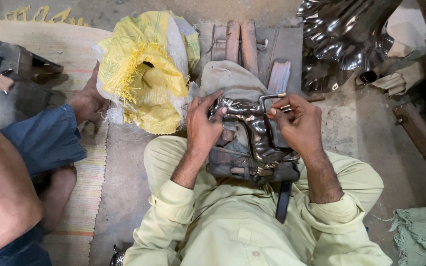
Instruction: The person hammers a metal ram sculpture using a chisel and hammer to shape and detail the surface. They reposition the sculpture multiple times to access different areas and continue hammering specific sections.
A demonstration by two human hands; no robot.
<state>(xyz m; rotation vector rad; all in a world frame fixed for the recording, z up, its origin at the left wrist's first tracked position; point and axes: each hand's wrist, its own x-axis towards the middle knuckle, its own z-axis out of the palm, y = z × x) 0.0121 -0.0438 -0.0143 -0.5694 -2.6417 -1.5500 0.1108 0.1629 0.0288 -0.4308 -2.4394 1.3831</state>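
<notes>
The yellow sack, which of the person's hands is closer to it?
Left. The left hand grips the shiny metal piece right beside the yellow sack; the right hand is on the piece's far side.

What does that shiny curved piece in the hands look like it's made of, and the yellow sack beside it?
The curved piece looks like polished metal: mirror-like highlights, dark reflections. The yellow sack appears to be woven plastic, its torn edge fraying into thin strands.

Sack (146,74) left of metal piece (255,133)
</notes>
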